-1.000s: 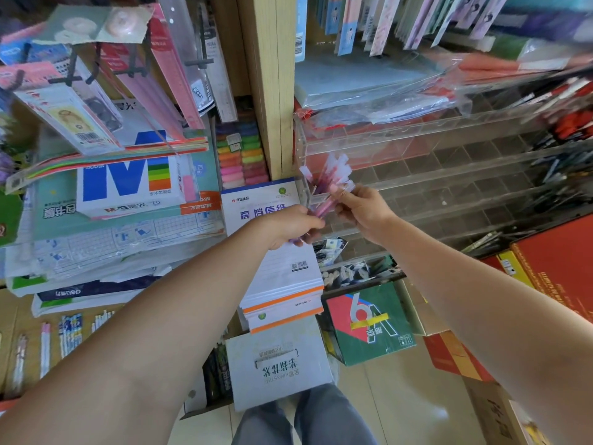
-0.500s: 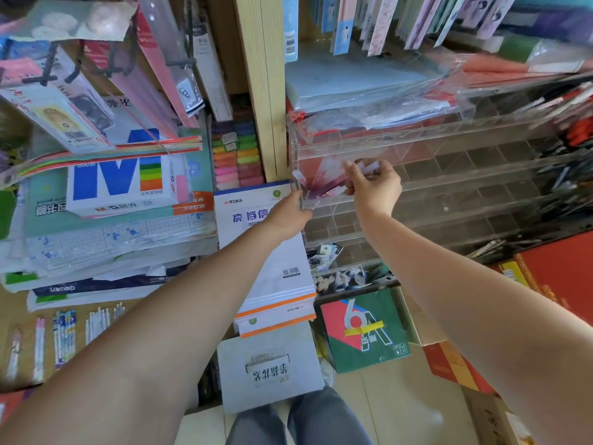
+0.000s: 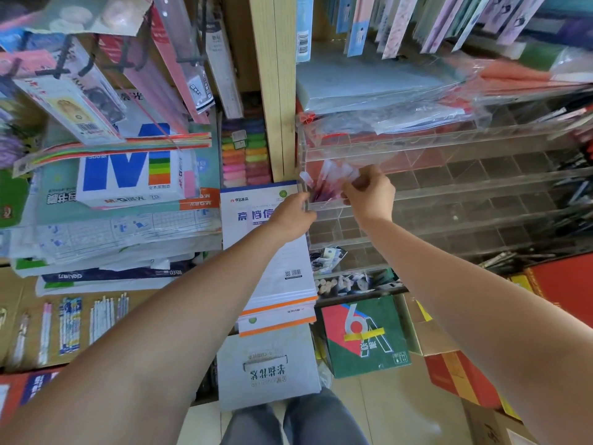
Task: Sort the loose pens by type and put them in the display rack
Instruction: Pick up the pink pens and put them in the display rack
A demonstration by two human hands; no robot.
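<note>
The right hand (image 3: 369, 194) was curled round the upper ends of a bunch of pink pens (image 3: 324, 186), its fingertips on their clear caps. The pens stood tilted in the end compartment at the left of the clear rack (image 3: 449, 176), on an upper tier, with their lower ends down inside. The left hand (image 3: 293, 216) was at the rack's left front corner, just beside that compartment. Its back faced the camera and hid its fingers, so I could not tell whether it held anything or only steadied the rack.

This looked like the placing step for one type: the pink bunch going into its slot. Most compartments to the right showed nothing in them, while darker pens (image 3: 577, 194) lay in slots at the far right. More pens (image 3: 70, 326) lay flat on a low surface at the far left, well apart from the rack.

The next move probably called for letting the bunch settle fully, then releasing it gently so the pens did not tip out over the front edge.
</note>
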